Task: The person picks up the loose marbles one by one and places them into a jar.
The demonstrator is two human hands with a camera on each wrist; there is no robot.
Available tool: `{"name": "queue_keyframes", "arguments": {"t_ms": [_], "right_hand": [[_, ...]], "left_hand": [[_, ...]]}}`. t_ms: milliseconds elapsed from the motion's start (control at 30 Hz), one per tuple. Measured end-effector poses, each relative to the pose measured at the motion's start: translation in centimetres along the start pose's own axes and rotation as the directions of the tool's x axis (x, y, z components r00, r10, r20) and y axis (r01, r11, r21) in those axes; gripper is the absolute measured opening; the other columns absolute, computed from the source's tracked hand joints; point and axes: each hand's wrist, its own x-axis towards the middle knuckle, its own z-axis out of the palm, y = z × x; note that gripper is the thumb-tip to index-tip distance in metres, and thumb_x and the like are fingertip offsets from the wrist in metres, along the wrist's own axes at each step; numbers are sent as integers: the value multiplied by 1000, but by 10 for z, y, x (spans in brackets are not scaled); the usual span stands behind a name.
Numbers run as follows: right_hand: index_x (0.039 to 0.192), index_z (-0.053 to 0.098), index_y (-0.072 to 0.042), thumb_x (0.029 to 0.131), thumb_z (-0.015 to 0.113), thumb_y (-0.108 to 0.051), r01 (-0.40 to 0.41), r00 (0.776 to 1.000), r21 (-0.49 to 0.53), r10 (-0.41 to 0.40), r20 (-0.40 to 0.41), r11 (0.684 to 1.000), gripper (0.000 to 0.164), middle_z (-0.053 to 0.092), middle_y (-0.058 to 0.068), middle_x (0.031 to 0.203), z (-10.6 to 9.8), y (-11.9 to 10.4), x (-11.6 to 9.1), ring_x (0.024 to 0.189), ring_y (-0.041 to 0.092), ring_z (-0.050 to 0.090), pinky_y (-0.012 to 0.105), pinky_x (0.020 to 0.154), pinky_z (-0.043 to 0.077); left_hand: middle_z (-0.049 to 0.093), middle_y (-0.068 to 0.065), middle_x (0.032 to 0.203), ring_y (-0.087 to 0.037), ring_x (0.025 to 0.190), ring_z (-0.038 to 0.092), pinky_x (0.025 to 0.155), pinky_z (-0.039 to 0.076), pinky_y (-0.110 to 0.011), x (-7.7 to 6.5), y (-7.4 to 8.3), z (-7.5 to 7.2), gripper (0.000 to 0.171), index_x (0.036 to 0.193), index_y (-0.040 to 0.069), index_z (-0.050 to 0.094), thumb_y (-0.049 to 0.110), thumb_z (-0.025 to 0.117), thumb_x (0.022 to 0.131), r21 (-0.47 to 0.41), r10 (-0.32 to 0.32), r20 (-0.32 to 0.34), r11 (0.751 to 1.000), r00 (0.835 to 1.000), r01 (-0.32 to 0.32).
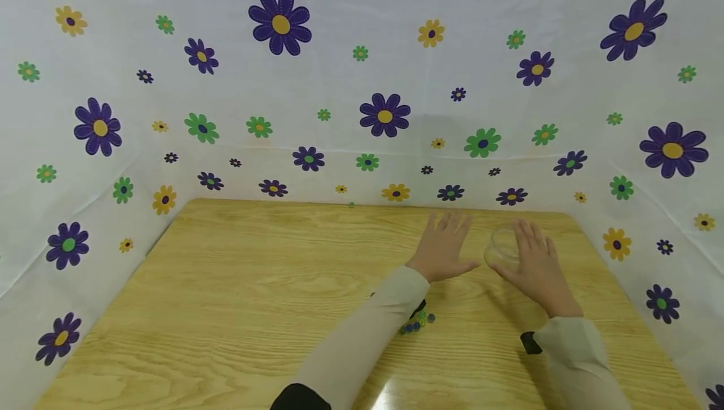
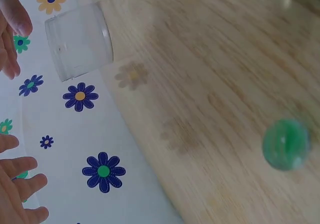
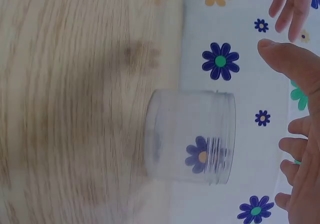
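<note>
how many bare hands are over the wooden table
2: in the head view, the left bare hand is left of the clear cylindrical jar, and the right bare hand overlaps that jar's right side.

We see a wood-grained table (image 1: 243, 315) with glare (image 1: 384, 395) on its near part. Around 3 of its sides hangs white cloth (image 1: 226, 1), lightly creased, printed with purple, yellow and green flowers (image 1: 280, 24).

Clear jar (image 3: 182, 129), upright; marbles (image 1: 416, 326) loose on tabletop (image 1: 254, 284).
</note>
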Motion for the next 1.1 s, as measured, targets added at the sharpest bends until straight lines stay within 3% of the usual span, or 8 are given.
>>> {"name": "queue_keyframes", "arguments": {"t_ms": [200,433,633,1100], "right_hand": [[147,15,9,83,67,-42,-18,1000,25,18,7,1000,97,20,33,149,-4,12,2,137,52,15,70,108,11],[148,8,8,84,65,-47,-65,993,32,61,100,997,101,14,32,152,-1,29,7,140,50,8,69,109,5],[147,12,9,84,64,-50,-84,987,-5,84,139,996,101,17,34,150,5,42,9,138,52,12,71,107,9],[145,18,11,83,63,-54,-124,973,3,121,198,992,101,20,35,148,13,58,13,137,54,13,71,107,10]], "left_hand": [[31,-7,153,-24,143,28,117,22,-47,8,10,2,87,151,16,23,69,45,85,-5,-9,18,1000,1000,9],[34,-6,152,-24,141,33,116,25,-48,19,20,9,85,150,17,26,69,45,85,-3,-10,15,1000,1000,10],[33,-4,152,-23,141,32,117,25,-47,25,28,12,86,150,19,25,70,45,85,4,-11,38,1000,999,11],[27,0,155,-22,143,28,118,22,-47,36,48,15,78,150,26,25,68,42,87,26,-15,173,1000,985,10]]}}
